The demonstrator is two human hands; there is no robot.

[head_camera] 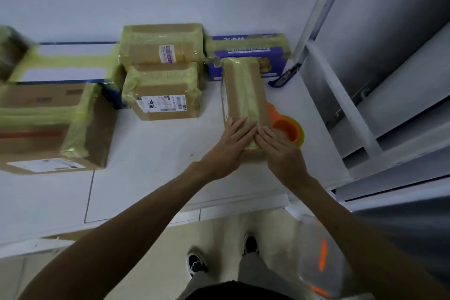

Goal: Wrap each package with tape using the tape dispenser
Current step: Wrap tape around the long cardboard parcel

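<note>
Palms down: our left hand (231,143) and right hand (282,153) lie with fingers straight, pressing yellow tape flat on the near end of the narrow package (243,90), whose long axis runs away from us. The orange tape dispenser (289,129) sits just beside its right edge, nearer our right hand. Everything rests on the white table (146,178), with taped boxes (165,95) to the left and grey shelving (365,44) close on the right.

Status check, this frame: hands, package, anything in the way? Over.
Left hand and right hand flat on the narrow package, pressing its yellow tape. Tape dispenser lies unheld beside it. Nothing in the way.
</note>
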